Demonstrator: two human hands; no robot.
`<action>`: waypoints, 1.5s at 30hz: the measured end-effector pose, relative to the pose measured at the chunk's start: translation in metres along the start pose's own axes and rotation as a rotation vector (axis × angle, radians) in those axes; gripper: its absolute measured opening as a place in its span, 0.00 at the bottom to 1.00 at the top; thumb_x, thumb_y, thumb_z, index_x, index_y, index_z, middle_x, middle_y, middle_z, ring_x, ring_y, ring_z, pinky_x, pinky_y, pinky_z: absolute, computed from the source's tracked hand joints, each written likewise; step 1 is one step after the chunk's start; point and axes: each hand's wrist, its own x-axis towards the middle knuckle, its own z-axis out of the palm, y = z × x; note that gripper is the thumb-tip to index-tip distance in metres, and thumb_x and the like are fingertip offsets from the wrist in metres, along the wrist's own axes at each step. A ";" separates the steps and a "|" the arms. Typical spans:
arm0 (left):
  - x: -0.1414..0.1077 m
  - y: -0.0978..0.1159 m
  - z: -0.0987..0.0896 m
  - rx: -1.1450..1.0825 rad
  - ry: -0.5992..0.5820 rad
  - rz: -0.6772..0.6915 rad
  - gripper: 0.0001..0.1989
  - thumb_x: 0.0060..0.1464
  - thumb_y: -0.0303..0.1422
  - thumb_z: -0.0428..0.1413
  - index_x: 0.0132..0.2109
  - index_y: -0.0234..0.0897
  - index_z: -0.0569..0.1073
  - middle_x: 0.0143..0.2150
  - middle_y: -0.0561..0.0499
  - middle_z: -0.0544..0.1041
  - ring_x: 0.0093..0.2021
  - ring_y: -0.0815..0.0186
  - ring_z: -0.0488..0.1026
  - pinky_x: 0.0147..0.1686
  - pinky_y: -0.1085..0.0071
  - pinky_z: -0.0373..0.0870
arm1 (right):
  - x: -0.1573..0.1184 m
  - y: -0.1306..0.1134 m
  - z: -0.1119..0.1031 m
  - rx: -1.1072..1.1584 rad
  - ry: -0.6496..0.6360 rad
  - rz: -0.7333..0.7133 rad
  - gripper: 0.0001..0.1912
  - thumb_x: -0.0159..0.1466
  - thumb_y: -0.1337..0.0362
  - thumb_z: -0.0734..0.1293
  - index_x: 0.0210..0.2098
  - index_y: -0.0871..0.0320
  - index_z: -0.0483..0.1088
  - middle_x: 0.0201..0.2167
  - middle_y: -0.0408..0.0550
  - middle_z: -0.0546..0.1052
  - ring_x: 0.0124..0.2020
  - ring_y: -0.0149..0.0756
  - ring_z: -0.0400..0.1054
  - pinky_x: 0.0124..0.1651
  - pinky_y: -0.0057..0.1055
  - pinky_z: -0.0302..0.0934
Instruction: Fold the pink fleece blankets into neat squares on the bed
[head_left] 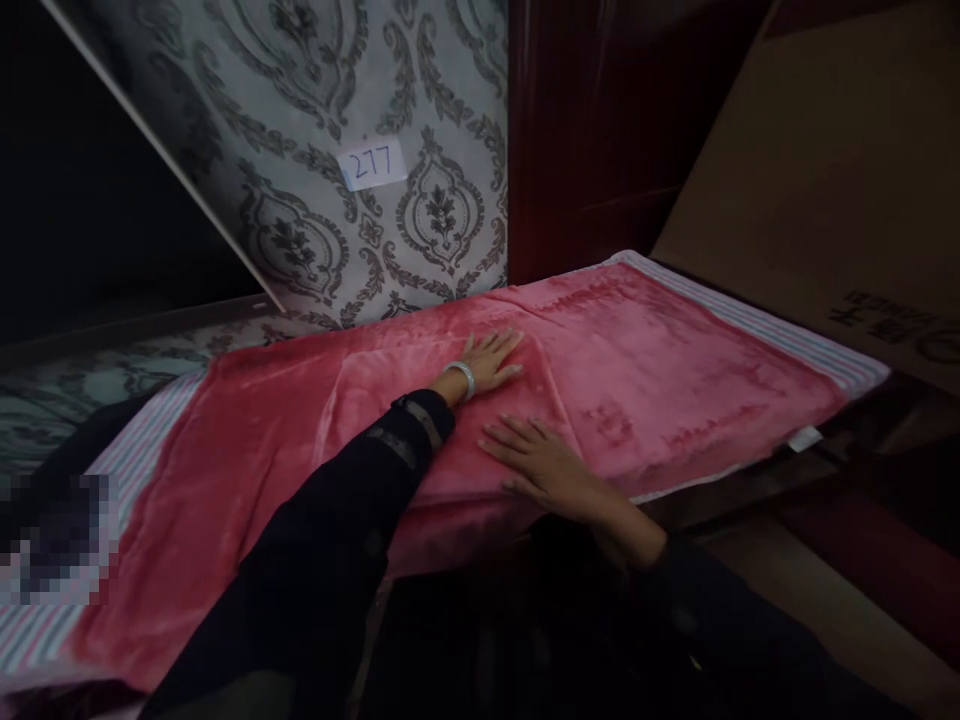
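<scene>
A pink plush blanket (645,370) with striped borders at both ends is spread over a long, low surface. My left hand (487,362), with a silver bracelet (463,378) at the wrist, lies palm down on the middle of the blanket, fingers spread. Just nearer to me, my right hand (546,468) rests on the blanket by its front side, its fingers stretched out and apart. Neither hand grips anything. Creases run through the plush around both hands, and the left part of the blanket is folded over in places. What lies beneath it is hidden.
Behind the blanket stands a wall with patterned paper (442,210) bearing a paper label (373,163) marked 277. A dark red glossy panel (592,130) adjoins it. A large cardboard box (840,170) leans at the right. A dark flat screen-like panel (97,180) fills the upper left.
</scene>
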 end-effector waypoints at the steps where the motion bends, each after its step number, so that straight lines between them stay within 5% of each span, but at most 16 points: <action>1: -0.009 -0.002 -0.006 -0.017 0.011 -0.005 0.35 0.68 0.47 0.41 0.76 0.42 0.43 0.78 0.45 0.44 0.76 0.52 0.41 0.71 0.41 0.36 | 0.000 0.001 -0.003 0.008 -0.013 -0.003 0.30 0.75 0.47 0.55 0.73 0.44 0.49 0.74 0.44 0.52 0.75 0.47 0.39 0.73 0.58 0.39; 6: -0.074 -0.029 -0.026 -0.091 -0.020 -0.020 0.32 0.69 0.46 0.40 0.75 0.43 0.47 0.77 0.46 0.47 0.76 0.52 0.42 0.71 0.41 0.38 | 0.018 -0.010 -0.028 0.076 -0.032 -0.126 0.30 0.75 0.47 0.52 0.73 0.49 0.52 0.73 0.47 0.54 0.75 0.47 0.39 0.73 0.57 0.38; 11: -0.120 -0.054 -0.012 -0.059 -0.070 -0.097 0.31 0.69 0.43 0.41 0.75 0.46 0.49 0.77 0.46 0.47 0.76 0.51 0.42 0.70 0.37 0.38 | 0.065 -0.037 -0.027 0.055 -0.074 -0.310 0.29 0.76 0.49 0.54 0.72 0.50 0.54 0.72 0.46 0.57 0.75 0.42 0.39 0.75 0.50 0.36; 18: -0.131 -0.060 0.027 0.020 0.038 -0.097 0.29 0.68 0.42 0.45 0.73 0.51 0.54 0.77 0.46 0.50 0.76 0.46 0.43 0.67 0.32 0.41 | 0.072 -0.045 0.015 -0.081 -0.101 -0.308 0.31 0.76 0.49 0.53 0.74 0.52 0.48 0.74 0.52 0.50 0.75 0.46 0.36 0.74 0.56 0.34; 29: -0.133 -0.060 0.036 0.010 0.060 -0.085 0.30 0.68 0.44 0.42 0.74 0.49 0.52 0.77 0.47 0.48 0.76 0.49 0.41 0.68 0.34 0.39 | 0.053 -0.046 0.030 -0.122 -0.055 -0.321 0.31 0.75 0.54 0.57 0.74 0.52 0.49 0.75 0.51 0.49 0.75 0.44 0.37 0.74 0.54 0.36; 36: -0.139 -0.059 0.022 -0.044 0.036 -0.111 0.31 0.68 0.44 0.43 0.74 0.45 0.50 0.77 0.47 0.48 0.76 0.52 0.43 0.71 0.39 0.37 | 0.048 -0.044 0.022 -0.014 -0.085 -0.290 0.31 0.76 0.53 0.54 0.74 0.49 0.46 0.74 0.48 0.51 0.75 0.44 0.36 0.74 0.56 0.37; 41: -0.179 -0.074 -0.003 -0.110 0.032 -0.269 0.30 0.69 0.43 0.41 0.74 0.43 0.53 0.77 0.46 0.49 0.76 0.53 0.42 0.71 0.41 0.36 | 0.081 -0.067 0.002 0.062 -0.084 -0.311 0.30 0.76 0.49 0.51 0.73 0.51 0.52 0.73 0.49 0.54 0.74 0.43 0.42 0.74 0.53 0.38; 45: -0.212 -0.094 0.004 -0.133 0.033 -0.338 0.28 0.69 0.41 0.41 0.73 0.45 0.54 0.77 0.47 0.49 0.76 0.51 0.42 0.70 0.37 0.38 | 0.111 -0.092 0.017 -0.010 -0.121 -0.393 0.28 0.76 0.50 0.52 0.71 0.50 0.56 0.72 0.47 0.57 0.74 0.43 0.45 0.73 0.51 0.42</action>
